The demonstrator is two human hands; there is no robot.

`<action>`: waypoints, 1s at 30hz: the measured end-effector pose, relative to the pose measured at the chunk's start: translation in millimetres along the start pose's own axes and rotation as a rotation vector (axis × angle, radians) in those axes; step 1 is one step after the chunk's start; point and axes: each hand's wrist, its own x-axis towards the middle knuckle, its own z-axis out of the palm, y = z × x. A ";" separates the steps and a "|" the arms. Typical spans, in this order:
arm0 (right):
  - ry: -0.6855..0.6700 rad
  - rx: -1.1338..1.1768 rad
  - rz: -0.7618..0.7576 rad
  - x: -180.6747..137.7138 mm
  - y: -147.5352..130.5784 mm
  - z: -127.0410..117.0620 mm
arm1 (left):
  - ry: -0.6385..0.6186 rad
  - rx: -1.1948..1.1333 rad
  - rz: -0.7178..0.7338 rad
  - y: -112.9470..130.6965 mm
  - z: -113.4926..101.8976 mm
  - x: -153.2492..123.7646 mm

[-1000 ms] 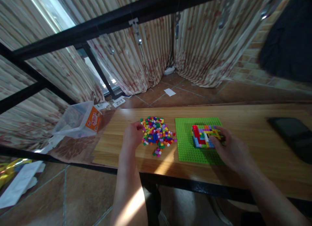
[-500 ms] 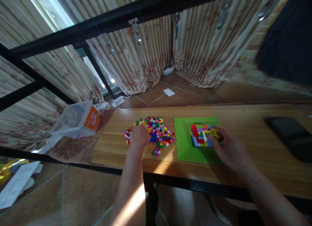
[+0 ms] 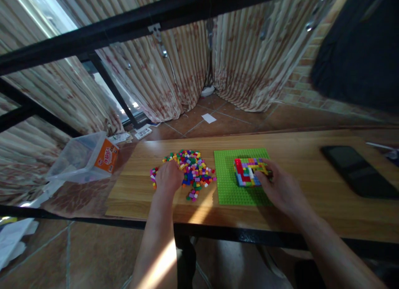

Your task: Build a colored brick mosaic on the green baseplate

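Observation:
Small toy bricks (image 3: 195, 166) of many colours lie loose in a pile on the wooden table. My left hand (image 3: 169, 176) is down at the left part of that pile, its fingers curled and pointing into the bricks. The back of the hand hides the fingertips and whatever they hold. A green studded baseplate (image 3: 224, 185) lies right of the pile. On it sits a low, multicoloured brick build (image 3: 246, 172) with a red corner. My right hand (image 3: 279, 185) is closed round the build's right end, thumb at the near side and fingers at the far side.
A black phone (image 3: 358, 170) lies at the table's right. Beyond the left end stands a clear plastic box (image 3: 75, 158) with an orange label. A black metal bar (image 3: 124, 27) crosses in front of the curtains (image 3: 240, 64). Papers lie on the floor.
The view has turned slightly right, so everything sits further left. My left hand stays at the pile and my right hand stays on the build, with little visible movement.

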 end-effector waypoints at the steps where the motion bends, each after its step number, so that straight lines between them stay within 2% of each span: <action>1: -0.004 0.006 0.000 -0.2 -1.1 -0.9 | -0.009 -0.006 0.000 -1.1 -1.9 0.8; 6: 0.035 0.058 -0.020 -0.5 -3.1 -1.3 | -0.039 -0.142 0.046 -1.2 -5.5 8.9; 9: 0.032 0.098 -0.025 0.7 -2.4 -1.5 | -0.049 -0.313 0.169 9.9 -2.6 9.2; 12: 0.040 0.158 -0.011 2.7 -0.8 -3.0 | -0.080 -0.490 0.321 32.1 4.1 0.2; 15: 0.126 0.259 0.019 4.5 -0.5 -5.8 | -0.157 -0.658 0.404 60.8 13.8 -16.0; 19: 0.204 0.445 -0.058 3.2 -5.7 -11.1 | -0.134 -0.738 0.468 94.7 26.2 -38.5; 24: 0.060 0.521 -0.226 -3.3 -16.5 -18.1 | -0.030 -0.751 0.625 114.6 33.9 -52.8; 30: -0.006 0.569 -0.245 -5.2 -16.5 -24.8 | 0.000 -0.713 0.643 121.8 37.6 -54.9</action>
